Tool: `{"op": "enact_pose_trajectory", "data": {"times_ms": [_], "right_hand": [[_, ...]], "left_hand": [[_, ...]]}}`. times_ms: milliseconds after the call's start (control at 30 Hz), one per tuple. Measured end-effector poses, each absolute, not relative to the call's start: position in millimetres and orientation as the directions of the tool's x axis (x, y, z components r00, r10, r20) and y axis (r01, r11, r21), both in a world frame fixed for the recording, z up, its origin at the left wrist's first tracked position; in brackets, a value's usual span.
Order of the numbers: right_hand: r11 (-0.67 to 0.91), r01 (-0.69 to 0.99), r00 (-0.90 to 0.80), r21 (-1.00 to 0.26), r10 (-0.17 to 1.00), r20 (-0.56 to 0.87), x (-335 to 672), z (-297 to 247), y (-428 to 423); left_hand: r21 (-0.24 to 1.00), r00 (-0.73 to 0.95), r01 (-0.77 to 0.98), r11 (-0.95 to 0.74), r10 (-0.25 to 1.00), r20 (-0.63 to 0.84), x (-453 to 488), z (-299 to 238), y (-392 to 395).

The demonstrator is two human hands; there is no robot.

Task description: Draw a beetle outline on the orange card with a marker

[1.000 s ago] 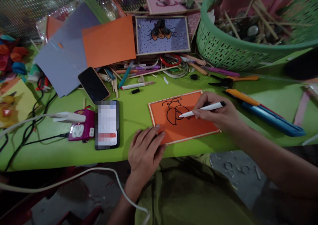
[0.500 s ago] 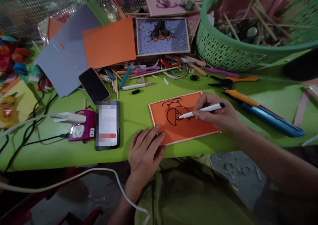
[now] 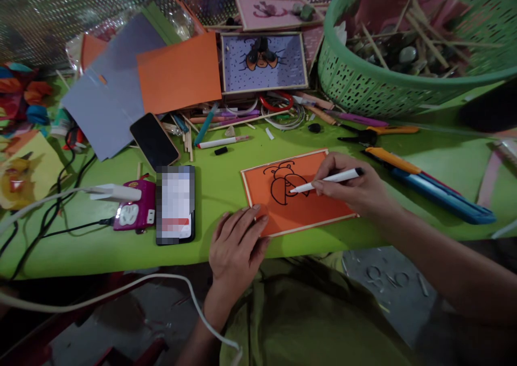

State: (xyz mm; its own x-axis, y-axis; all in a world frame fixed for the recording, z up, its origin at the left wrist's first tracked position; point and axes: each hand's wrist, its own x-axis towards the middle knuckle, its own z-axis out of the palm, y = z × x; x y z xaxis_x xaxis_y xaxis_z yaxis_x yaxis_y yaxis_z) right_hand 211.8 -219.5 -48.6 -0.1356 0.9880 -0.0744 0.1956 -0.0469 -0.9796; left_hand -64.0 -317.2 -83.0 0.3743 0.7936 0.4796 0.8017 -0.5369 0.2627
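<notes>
An orange card (image 3: 323, 209) edged with thin wooden strips lies on the green table in front of me. On it is a black line drawing of a beetle-like insect (image 3: 278, 185) with curled feelers and rounded wings. My right hand (image 3: 343, 183) grips a white marker (image 3: 329, 179) with a dark end, its tip touching the drawing near the middle of the body. My left hand (image 3: 238, 242) lies flat with fingers stretched, the fingertips on the card's lower left corner.
Left of the card are a lit phone (image 3: 175, 204), a dark phone (image 3: 154, 141) and a magenta power adapter (image 3: 133, 207) with cables. A blue cutter (image 3: 440, 191) and pliers (image 3: 375, 134) lie right. Behind stand a green basket (image 3: 363, 85) and a framed purple picture (image 3: 264, 77).
The marker tip has shifted very slightly within the insect's body. My left hand stays on the card's corner, and the view has tilted a little.
</notes>
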Motion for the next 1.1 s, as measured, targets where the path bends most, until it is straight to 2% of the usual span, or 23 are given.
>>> {"op": "enact_pose_trajectory", "data": {"times_ms": [367,933,1100], "right_hand": [[-0.011,0.149,-0.125,-0.989,0.992,-0.030,213.0,-52.2,-217.6],[-0.013,0.183,-0.167,-0.983,0.985,-0.044,215.4,-54.3,-218.1],[-0.019,0.165,-0.128,-0.986,0.991,-0.041,213.3,-52.3,-218.3]], "left_hand": [[0.259,0.374,0.807,-0.531,0.799,0.472,-63.7,-81.7,-317.5],[0.260,0.374,0.807,-0.530,0.800,0.470,-65.0,-83.9,-318.2],[0.261,0.376,0.809,-0.527,0.805,0.459,-65.4,-83.7,-318.4]]}}
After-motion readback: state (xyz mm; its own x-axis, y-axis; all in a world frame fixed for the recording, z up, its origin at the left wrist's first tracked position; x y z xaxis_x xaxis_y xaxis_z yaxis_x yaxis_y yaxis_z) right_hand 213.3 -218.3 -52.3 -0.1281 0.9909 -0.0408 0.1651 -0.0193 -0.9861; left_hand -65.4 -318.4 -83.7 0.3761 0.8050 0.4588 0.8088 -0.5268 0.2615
